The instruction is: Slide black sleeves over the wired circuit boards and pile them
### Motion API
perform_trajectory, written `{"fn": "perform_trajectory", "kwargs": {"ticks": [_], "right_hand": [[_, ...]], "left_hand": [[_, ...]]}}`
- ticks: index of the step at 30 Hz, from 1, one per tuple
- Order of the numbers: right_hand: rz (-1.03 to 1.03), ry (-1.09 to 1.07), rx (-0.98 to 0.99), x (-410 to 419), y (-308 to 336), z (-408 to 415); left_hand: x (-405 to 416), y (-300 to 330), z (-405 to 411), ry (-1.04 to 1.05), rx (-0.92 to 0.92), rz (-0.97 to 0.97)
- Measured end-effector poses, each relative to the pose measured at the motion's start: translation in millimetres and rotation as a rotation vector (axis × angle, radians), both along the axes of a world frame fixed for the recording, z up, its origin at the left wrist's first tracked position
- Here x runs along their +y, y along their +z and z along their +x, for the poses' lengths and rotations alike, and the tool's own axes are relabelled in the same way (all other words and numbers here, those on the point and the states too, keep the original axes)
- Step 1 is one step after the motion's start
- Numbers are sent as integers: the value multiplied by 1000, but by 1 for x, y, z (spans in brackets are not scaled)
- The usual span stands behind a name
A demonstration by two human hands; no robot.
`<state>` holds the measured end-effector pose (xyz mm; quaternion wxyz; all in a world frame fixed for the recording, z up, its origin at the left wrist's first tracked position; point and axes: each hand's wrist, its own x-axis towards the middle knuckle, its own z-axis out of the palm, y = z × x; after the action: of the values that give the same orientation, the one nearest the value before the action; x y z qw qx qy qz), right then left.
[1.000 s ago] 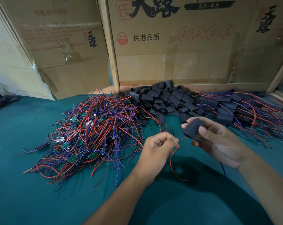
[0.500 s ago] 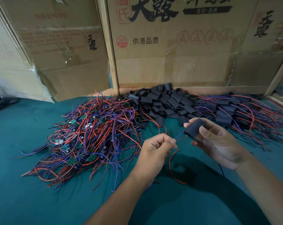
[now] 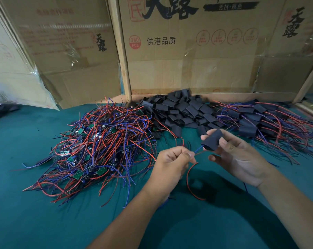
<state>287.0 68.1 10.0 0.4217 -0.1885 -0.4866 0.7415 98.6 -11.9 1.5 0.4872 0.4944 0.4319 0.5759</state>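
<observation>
My right hand holds a black sleeve between thumb and fingers above the green table. Blue and red wires come out of the sleeve's lower end, and my left hand pinches them just left of the sleeve. The board inside the sleeve is hidden. A tangled heap of bare wired circuit boards lies to the left. Loose black sleeves are heaped at the back centre. A pile of sleeved boards with trailing wires lies at the back right.
Large cardboard boxes with printed characters stand along the back edge of the table. A wooden post rises between two of them. Clear plastic wrap leans at the far left.
Both hands stay close together with the sleeve and wires. The sleeve has shifted slightly in my right hand as the wires are held on the left.
</observation>
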Motion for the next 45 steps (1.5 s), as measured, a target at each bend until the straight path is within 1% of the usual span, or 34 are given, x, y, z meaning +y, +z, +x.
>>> {"fn": "perform_trajectory", "kwargs": {"ticks": [8, 18, 22, 27, 31, 34, 45], "right_hand": [[22, 34, -26, 1, -3, 0], [45, 40, -68, -3, -4, -4], [37, 43, -78, -5, -4, -8], [23, 31, -75, -5, -7, -11], [-8, -8, -53, -3, -7, -11], [-22, -41, -53, -1, -6, -10], [-46, 35, -68, -3, -4, -7]], "left_hand": [[6, -3, -2, -43, -91, -52], [7, -4, -2, -100, -139, -56], [6, -4, -1, -108, -125, -43], [5, -4, 0, -61, -124, -10], [4, -4, -1, -66, -76, -13], [5, -5, -1, -49, -90, -37], [8, -4, -2, -25, -117, -93]]}}
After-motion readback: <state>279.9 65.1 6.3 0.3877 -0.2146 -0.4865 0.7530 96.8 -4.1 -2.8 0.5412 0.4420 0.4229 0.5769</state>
